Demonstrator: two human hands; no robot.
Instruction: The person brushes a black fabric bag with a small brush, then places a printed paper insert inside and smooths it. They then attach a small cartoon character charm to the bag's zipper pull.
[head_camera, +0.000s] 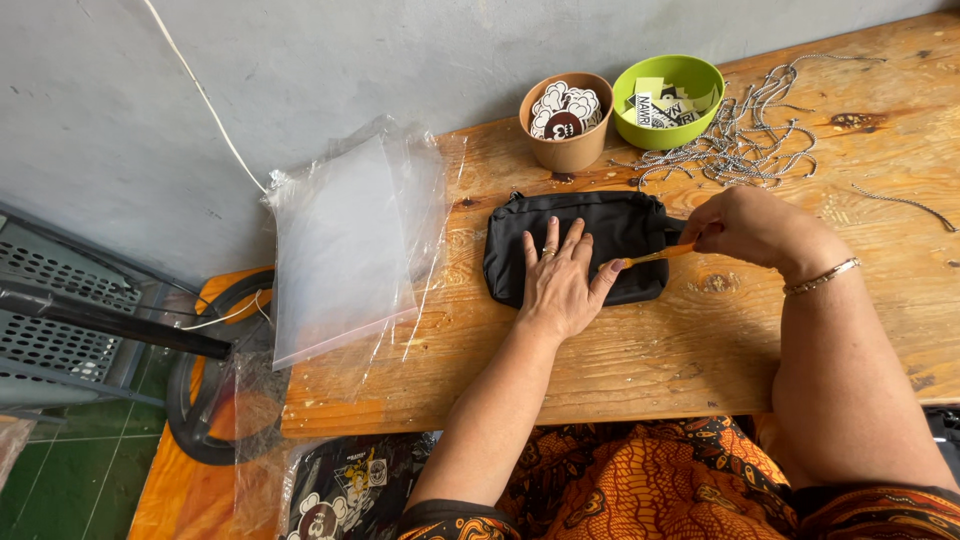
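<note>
A black zippered pouch (600, 222) lies flat on the wooden table (640, 350). My left hand (560, 280) rests palm down on it with fingers spread, a ring on one finger. My right hand (745, 225), with a thin bracelet at the wrist, pinches the end of a slim orange stick-like tool (658, 255). The tool's tip points left and meets the pouch beside my left thumb.
A brown cup (566, 120) of round stickers and a green bowl (668, 100) of printed tags stand at the table's back edge. A heap of metal ball chains (755, 135) lies at the back right. Clear plastic bags (345, 240) overhang the table's left end.
</note>
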